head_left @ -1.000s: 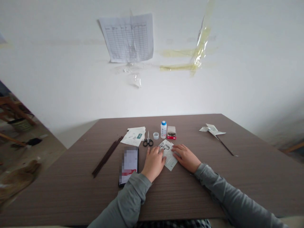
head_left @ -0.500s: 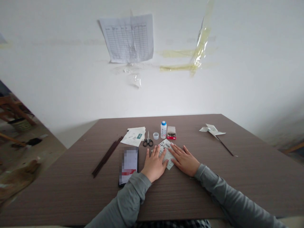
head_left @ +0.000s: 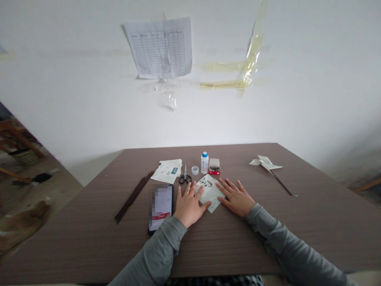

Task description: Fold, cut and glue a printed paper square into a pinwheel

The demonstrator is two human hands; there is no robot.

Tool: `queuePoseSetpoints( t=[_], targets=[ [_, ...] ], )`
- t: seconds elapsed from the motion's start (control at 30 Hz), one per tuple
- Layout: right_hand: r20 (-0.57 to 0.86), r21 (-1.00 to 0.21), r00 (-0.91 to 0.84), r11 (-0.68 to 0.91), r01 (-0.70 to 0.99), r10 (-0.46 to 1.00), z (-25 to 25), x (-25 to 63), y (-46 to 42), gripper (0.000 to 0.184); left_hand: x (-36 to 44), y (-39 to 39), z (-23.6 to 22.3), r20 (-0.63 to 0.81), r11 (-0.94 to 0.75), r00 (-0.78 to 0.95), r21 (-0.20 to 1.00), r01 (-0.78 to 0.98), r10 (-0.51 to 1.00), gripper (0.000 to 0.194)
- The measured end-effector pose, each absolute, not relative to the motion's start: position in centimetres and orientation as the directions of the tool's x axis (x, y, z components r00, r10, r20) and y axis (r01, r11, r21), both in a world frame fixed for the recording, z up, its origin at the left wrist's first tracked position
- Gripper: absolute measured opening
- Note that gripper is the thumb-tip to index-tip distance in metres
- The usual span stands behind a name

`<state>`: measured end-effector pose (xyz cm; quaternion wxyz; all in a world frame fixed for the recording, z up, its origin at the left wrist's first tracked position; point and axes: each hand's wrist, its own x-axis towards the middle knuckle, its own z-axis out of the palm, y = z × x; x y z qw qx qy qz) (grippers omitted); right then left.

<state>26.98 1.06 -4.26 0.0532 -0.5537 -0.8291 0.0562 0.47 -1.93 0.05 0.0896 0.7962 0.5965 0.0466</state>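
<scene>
A small printed paper sheet lies on the brown wood-grain table, between my hands. My left hand rests flat, fingers spread, with its thumb at the sheet's left edge. My right hand lies flat too, its fingertips at the sheet's right edge. Neither hand holds anything. Just beyond them stand black-handled scissors, a white bottle with a blue cap and a small red box of metal fasteners. A phone with a pixelated screen lies left of my left hand.
Loose printed papers, a small white cap and several thin dark sticks lie on the table. A paper pinwheel on a dark stick lies at the right. The table's far edge meets a white wall.
My hands have slid slightly apart, the left moving left and the right moving right. More of the paper sheet now shows between them.
</scene>
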Motion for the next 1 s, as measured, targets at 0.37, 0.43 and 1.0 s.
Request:
queuePoseSetpoints(
  t=[0.37,0.43,1.0],
  targets=[
    [-0.067,-0.162,-0.245,0.231,0.959,0.967,-3.4,27.7,1.9,0.084,-0.3,-1.5,0.4,-0.047,-0.272,0.289,0.221,0.937,0.956,0.079],
    [-0.043,-0.157,-0.246,0.237,0.959,0.968,-3.4,27.7,2.0,0.082,-0.1,-1.5,0.3,-0.039,-0.272,0.286,0.21,0.939,0.957,0.08],
    [0.031,-0.298,-0.534,0.518,0.802,0.845,-3.1,25.4,1.6,0.069,2.0,-2.4,-0.3,0.006,-0.341,0.349,0.225,0.913,0.937,0.066]
  ],
)
